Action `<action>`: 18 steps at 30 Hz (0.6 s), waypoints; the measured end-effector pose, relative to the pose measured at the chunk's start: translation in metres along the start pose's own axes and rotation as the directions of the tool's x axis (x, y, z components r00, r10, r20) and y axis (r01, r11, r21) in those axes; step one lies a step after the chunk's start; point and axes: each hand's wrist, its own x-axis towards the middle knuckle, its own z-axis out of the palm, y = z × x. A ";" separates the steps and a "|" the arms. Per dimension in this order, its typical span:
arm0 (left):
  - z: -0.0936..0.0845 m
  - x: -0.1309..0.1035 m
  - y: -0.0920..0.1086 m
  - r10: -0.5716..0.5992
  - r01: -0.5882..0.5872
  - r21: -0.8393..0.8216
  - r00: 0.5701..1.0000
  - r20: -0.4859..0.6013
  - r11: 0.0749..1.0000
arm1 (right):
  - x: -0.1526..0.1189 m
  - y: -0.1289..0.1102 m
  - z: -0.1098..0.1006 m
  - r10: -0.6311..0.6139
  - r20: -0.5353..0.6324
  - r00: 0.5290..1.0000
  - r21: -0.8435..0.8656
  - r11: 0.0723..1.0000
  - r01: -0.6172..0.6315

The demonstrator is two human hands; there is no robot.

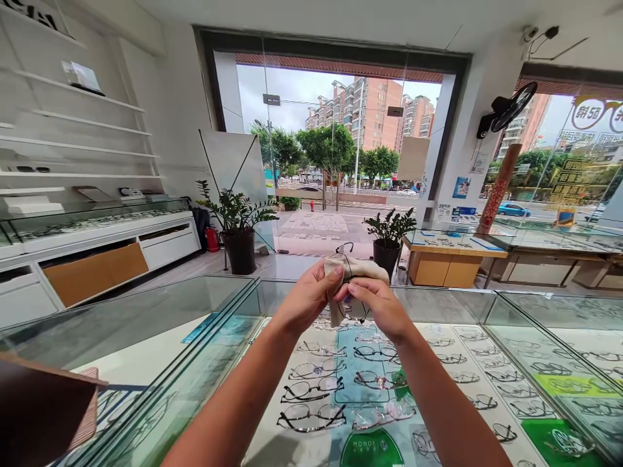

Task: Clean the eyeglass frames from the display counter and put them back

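Both my hands meet above the glass display case, around a pair of eyeglasses (344, 248) and a beige cloth (365, 267). My left hand (311, 295) is closed, its thumb pressing the cloth against the glasses. With bent fingers pinched together, my right hand (377, 303) grips the glasses and cloth from the other side. One part of the thin dark frame sticks up above the cloth, and another part hangs below the fingers. Cloth and fingers hide much of the frame.
Below my hands, the glass case (272, 288) holds rows of eyeglasses (311, 418) and a green round sign (372, 449). A dark brown object (43, 415) stands at lower left. Potted plants (240, 250) flank the glass doorway ahead. A wall fan (513, 109) hangs at right.
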 end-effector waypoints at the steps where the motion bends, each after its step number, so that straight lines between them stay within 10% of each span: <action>1: -0.001 0.000 0.000 -0.003 0.003 0.013 1.000 -0.004 1.000 | 0.000 0.002 0.000 0.010 0.007 1.000 0.020 1.000 -0.011; 18: 0.005 -0.004 -0.002 -0.006 0.002 -0.025 0.985 -0.172 1.000 | 0.000 0.005 0.007 0.116 -0.078 0.990 0.239 0.966 -0.094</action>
